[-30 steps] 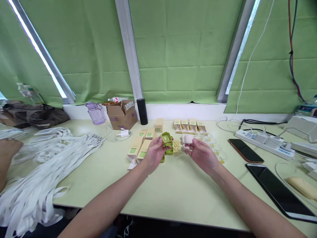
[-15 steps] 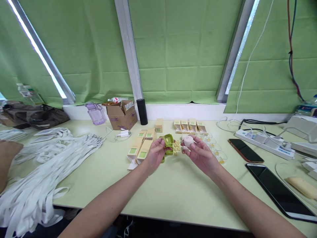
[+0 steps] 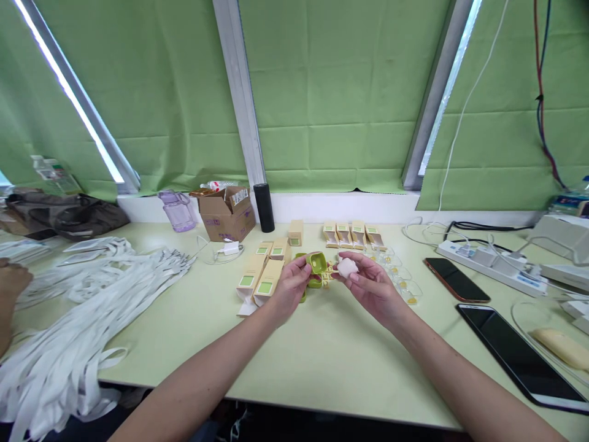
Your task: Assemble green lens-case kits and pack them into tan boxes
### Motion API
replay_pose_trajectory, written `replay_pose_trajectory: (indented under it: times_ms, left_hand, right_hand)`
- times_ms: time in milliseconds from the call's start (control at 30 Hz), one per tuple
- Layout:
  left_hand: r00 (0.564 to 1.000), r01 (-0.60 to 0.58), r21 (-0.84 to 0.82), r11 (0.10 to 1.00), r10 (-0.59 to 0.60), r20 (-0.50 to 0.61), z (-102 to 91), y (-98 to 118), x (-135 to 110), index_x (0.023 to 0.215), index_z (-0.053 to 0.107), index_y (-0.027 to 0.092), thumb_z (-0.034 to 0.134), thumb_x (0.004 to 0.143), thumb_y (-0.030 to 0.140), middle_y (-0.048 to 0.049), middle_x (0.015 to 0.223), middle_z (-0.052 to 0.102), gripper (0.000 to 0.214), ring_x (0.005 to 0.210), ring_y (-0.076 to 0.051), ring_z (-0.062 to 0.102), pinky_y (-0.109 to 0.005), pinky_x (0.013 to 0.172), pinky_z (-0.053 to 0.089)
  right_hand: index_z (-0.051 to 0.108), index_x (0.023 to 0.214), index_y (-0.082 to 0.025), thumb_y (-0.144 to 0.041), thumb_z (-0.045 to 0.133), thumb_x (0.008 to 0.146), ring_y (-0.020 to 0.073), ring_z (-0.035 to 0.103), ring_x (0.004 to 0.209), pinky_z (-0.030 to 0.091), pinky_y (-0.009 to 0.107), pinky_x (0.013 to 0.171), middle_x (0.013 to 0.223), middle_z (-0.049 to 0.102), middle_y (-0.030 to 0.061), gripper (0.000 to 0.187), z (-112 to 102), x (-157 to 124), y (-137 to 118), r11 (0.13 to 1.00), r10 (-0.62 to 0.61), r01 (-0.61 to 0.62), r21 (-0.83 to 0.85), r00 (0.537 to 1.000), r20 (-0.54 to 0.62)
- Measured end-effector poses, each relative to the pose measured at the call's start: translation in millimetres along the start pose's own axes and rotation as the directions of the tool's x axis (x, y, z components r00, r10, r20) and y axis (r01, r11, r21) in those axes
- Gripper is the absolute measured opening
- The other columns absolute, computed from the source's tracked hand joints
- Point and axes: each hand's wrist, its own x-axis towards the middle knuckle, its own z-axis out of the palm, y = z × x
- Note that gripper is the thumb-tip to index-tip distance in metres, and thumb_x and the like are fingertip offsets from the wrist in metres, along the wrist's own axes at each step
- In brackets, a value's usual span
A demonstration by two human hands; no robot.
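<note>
Above the middle of the table, my left hand (image 3: 291, 287) is closed on a small green square case (image 3: 317, 263), its hollow side facing me. My right hand (image 3: 375, 287) grips a small pale pinkish-white piece (image 3: 347, 267) between thumb and fingers, a short gap from the case. More green cases (image 3: 315, 283) lie beneath and behind my left hand, partly hidden. Small yellow pieces (image 3: 326, 284) lie on the table between my hands. Beyond my right hand are several clear plastic pieces (image 3: 413, 293) with yellow spots.
Several tan cartons (image 3: 271, 276) with green labels lie left of my hands; open cartons (image 3: 344, 236) stand behind. White straps (image 3: 115, 307) pile up at left, near another person's hand (image 3: 13, 279). Phone (image 3: 455, 279), tablet (image 3: 519, 350) and power strip (image 3: 492, 268) occupy the right.
The green case has tilted and shifted slightly right. The pale piece has turned over and moved a little left and down. At far left, the other person's hand has drawn back leftward.
</note>
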Motion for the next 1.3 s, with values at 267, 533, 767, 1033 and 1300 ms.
replay_pose_trajectory:
  times_ms: [267,533,767,1033,1300]
  left_hand:
    - [0.999,0.013,0.038,0.999,-0.012,-0.038,2.6,0.6,-2.0,0.123,0.078,0.018,0.088,0.085,0.043,-0.0138,0.120,0.077,0.047,0.103,-0.022,0.069,-0.031,0.088,0.051]
    - [1.000,0.010,0.171,0.985,-0.005,-0.025,0.1,-2.3,-3.5,0.140,0.068,0.022,0.086,0.088,0.049,-0.0082,0.105,0.074,0.062,0.096,-0.020,0.070,-0.031,0.084,0.053]
    - [0.998,-0.015,0.243,0.970,0.031,-0.062,2.3,-3.0,-1.1,0.132,0.072,0.018,0.088,0.083,0.057,-0.0088,0.101,0.075,0.065,0.090,-0.019,0.069,-0.029,0.080,0.054]
    - [0.998,0.008,0.266,0.964,0.008,-0.062,5.3,-0.9,-0.3,0.128,0.072,0.016,0.093,0.075,0.059,-0.0107,0.106,0.076,0.072,0.091,-0.018,0.070,-0.028,0.080,0.055]
    - [0.998,0.004,0.321,0.947,0.014,-0.055,4.8,-2.0,0.0,0.127,0.071,0.014,0.094,0.071,0.064,-0.0110,0.105,0.075,0.078,0.093,-0.019,0.070,-0.029,0.082,0.054]
  right_hand:
    - [0.081,0.109,-0.029,-0.044,0.098,0.068,0.0241,0.069,0.094,0.059,0.038,0.084,0.103,0.077,0.0059,0.047,-2.2,4.3,11.3,0.981,-0.104,0.080,-0.177,0.986,-0.132]
    - [0.083,0.100,-0.027,-0.043,0.100,0.064,0.0227,0.070,0.087,0.058,0.037,0.080,0.093,0.078,0.0046,0.042,-3.5,8.7,16.4,0.955,-0.151,0.091,-0.282,0.968,-0.199]
    - [0.080,0.104,-0.025,-0.051,0.099,0.065,0.0245,0.073,0.088,0.061,0.038,0.077,0.092,0.079,0.0062,0.051,-3.7,9.3,18.6,0.941,-0.160,0.095,-0.325,0.970,-0.182]
    - [0.068,0.092,-0.023,-0.055,0.100,0.061,0.0181,0.069,0.074,0.060,0.031,0.070,0.081,0.073,0.0019,0.056,-2.3,11.1,21.8,0.930,-0.196,0.117,-0.347,0.960,-0.202]
    - [0.065,0.086,-0.022,-0.058,0.101,0.057,0.0165,0.065,0.070,0.055,0.030,0.065,0.075,0.070,0.0002,0.058,2.2,10.1,23.4,0.944,-0.163,0.081,-0.321,0.958,-0.236]
